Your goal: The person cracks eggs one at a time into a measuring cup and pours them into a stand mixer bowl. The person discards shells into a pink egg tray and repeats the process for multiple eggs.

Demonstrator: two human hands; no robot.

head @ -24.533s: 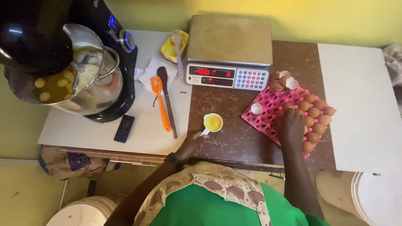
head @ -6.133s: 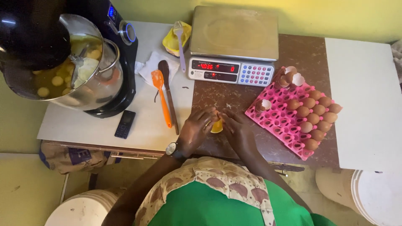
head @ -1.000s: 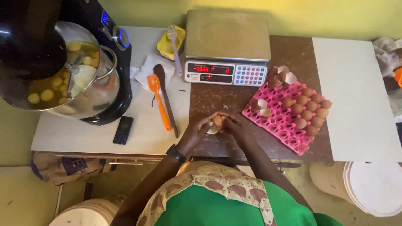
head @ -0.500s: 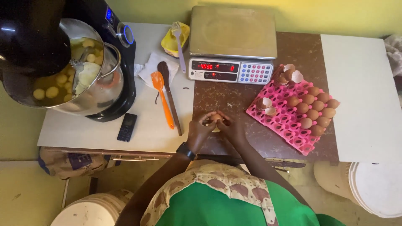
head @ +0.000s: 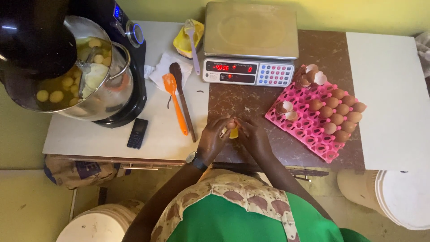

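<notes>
Head view: left hand [head: 214,140] and right hand [head: 253,136] pinch a brown egg [head: 231,124] over the small cup [head: 233,132]; uneven pulling could drop shell fragments into the yolk.

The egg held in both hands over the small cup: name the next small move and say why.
Probably pull the shell halves apart so the contents drop. Both the left hand and right hand grip the egg directly over the yellow cup, and the halves are not yet separated.

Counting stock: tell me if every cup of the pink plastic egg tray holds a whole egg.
No, the pink plastic egg tray has many bare cups and some broken shells.
</notes>
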